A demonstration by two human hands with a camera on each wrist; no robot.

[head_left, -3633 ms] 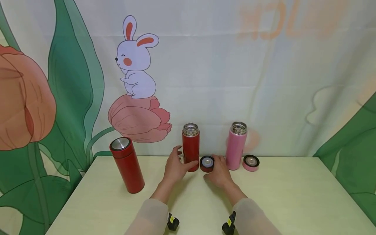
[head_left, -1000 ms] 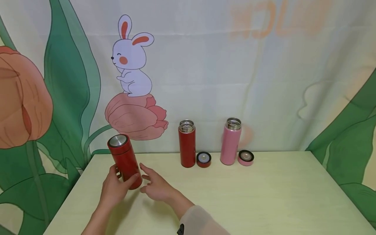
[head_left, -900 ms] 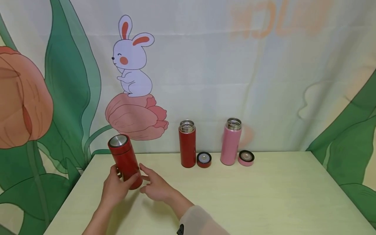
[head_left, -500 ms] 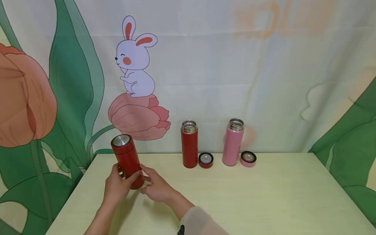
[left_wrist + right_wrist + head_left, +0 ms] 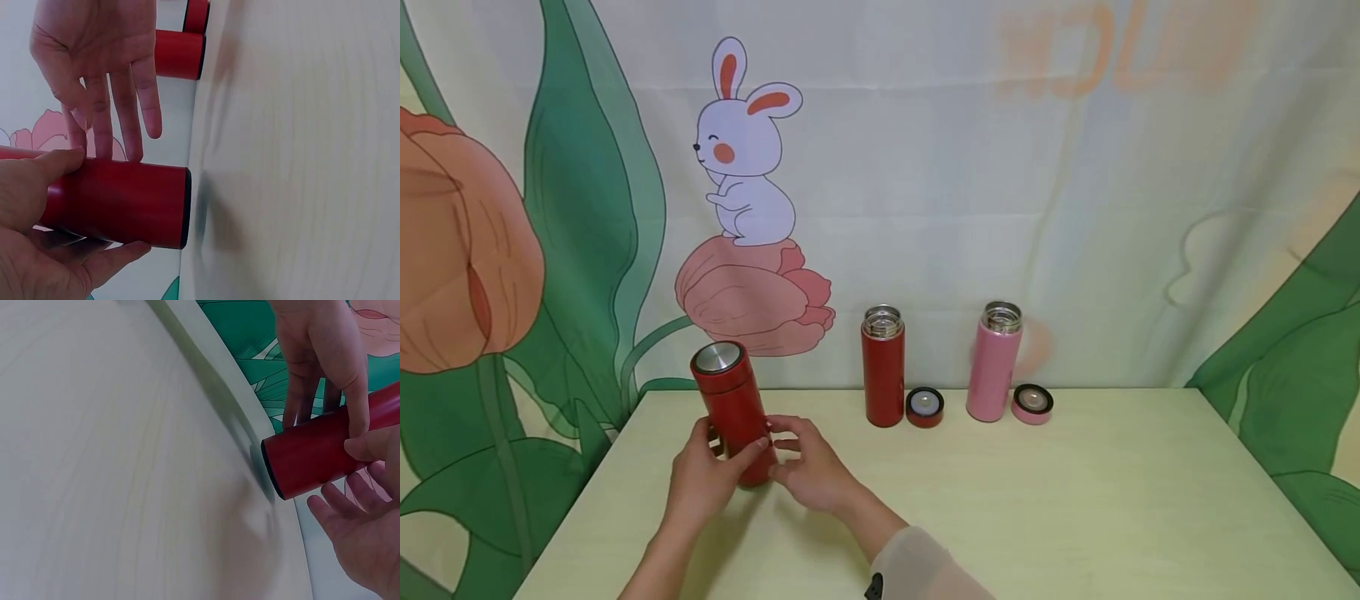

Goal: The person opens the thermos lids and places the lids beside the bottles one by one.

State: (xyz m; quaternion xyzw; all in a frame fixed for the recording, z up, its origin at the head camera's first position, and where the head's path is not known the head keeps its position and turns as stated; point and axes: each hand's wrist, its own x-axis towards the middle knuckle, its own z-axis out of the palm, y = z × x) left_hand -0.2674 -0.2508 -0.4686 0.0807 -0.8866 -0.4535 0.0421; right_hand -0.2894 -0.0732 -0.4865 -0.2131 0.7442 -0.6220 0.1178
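With the left hand (image 5: 703,479), a capped red bottle (image 5: 732,408) is gripped low down, thumb across the near side and fingers curled round the other. The bottle, roughly upright between the hands, is touched on its right side by the right hand (image 5: 816,473), whose fingers are loosely extended. Whether its base meets the pale table (image 5: 1075,500) cannot be told. Beyond and right of both hands, an uncapped red bottle (image 5: 883,379) is seen with a red lid (image 5: 925,408) just beside it; farther right, an uncapped pink bottle (image 5: 992,371) is paired with a pink lid (image 5: 1032,404). Behind, a rabbit-printed backdrop (image 5: 925,167) is hung
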